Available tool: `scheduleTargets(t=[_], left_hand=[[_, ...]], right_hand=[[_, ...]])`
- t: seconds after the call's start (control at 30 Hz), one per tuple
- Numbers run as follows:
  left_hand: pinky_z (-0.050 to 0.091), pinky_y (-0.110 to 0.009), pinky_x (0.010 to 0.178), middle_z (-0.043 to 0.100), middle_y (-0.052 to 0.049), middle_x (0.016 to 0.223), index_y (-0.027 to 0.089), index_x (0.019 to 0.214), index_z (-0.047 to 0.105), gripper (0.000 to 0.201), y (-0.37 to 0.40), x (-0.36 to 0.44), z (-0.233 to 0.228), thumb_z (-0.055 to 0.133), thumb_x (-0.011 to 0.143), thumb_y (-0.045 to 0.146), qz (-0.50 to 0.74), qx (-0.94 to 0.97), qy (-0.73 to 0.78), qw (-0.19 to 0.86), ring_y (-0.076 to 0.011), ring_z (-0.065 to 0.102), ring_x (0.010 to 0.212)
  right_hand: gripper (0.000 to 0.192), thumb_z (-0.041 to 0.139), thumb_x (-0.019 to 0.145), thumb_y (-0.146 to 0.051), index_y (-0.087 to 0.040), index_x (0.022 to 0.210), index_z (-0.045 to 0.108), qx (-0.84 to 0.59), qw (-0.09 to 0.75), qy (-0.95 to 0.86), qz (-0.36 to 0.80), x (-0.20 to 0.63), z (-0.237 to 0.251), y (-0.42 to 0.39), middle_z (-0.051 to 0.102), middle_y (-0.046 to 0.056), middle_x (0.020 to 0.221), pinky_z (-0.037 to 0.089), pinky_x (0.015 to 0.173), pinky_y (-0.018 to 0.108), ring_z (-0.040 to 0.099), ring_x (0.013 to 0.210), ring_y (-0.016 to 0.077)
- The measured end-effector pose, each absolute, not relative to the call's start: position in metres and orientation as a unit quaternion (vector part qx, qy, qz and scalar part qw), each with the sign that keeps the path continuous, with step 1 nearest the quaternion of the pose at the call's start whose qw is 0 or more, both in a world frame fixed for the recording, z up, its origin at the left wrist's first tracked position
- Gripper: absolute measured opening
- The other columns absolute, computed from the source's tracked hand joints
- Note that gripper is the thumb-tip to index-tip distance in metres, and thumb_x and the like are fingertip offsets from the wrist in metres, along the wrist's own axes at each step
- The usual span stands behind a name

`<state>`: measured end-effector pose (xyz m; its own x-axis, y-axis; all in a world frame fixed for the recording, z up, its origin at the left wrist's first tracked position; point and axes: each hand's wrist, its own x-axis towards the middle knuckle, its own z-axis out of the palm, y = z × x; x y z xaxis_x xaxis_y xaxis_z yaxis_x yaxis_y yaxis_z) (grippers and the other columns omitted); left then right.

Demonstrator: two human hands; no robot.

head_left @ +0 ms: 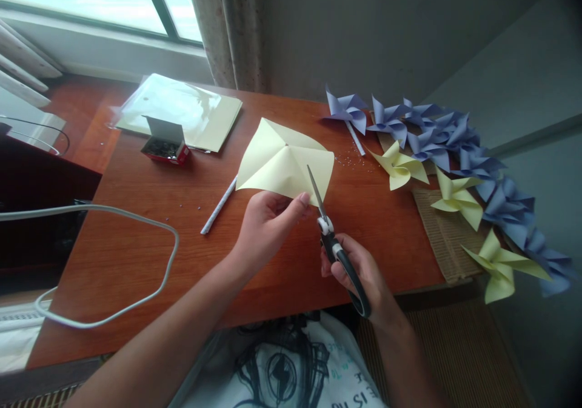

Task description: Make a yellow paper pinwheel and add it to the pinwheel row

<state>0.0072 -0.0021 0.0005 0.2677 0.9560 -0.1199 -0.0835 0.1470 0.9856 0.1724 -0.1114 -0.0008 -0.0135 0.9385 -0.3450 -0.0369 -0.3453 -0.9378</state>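
Observation:
My left hand (275, 217) pinches the near edge of a square yellow sheet of paper (268, 165), thumb on top. Fold lines on the sheet meet near its middle. In my right hand (357, 265) is a pair of scissors (334, 244) with black and white handles. Their blades point up and away, lying over the near right part of the paper. Whether the blades are apart or cutting at this moment is hard to make out. Just left of the sheet, a rolled white paper stick (219, 205) lies on the table, its far end touching or under the paper.
An opened red box (166, 147) of small dark items sits before a stack of yellow paper (220, 126) in plastic. Blue pinwheels (386, 120) and yellow pinwheels (400, 167) line the right side, some over corrugated cardboard (436, 232). A white cable (168, 268) loops across the left.

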Motion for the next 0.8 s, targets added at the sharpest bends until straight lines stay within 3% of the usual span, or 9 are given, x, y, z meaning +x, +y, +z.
scheduleTargets(t=[0.8], left_hand=[[0.052, -0.023, 0.059, 0.076, -0.005, 0.067, 0.016, 0.069, 0.075, 0.026, -0.0031, 0.0070, 0.0034, 0.074, 0.085, 0.036, 0.423, 0.506, 0.437, 0.612, -0.0177, 0.071, 0.064]], right_hand=[[0.048, 0.072, 0.082, -0.061, -0.019, 0.101, 0.058, -0.567, 0.399, -0.388, 0.608, 0.1712, 0.0070, -0.1114, 0.056, 0.002, 0.085, 0.043, 0.074, 0.030, 0.053, 0.079, 0.0184]])
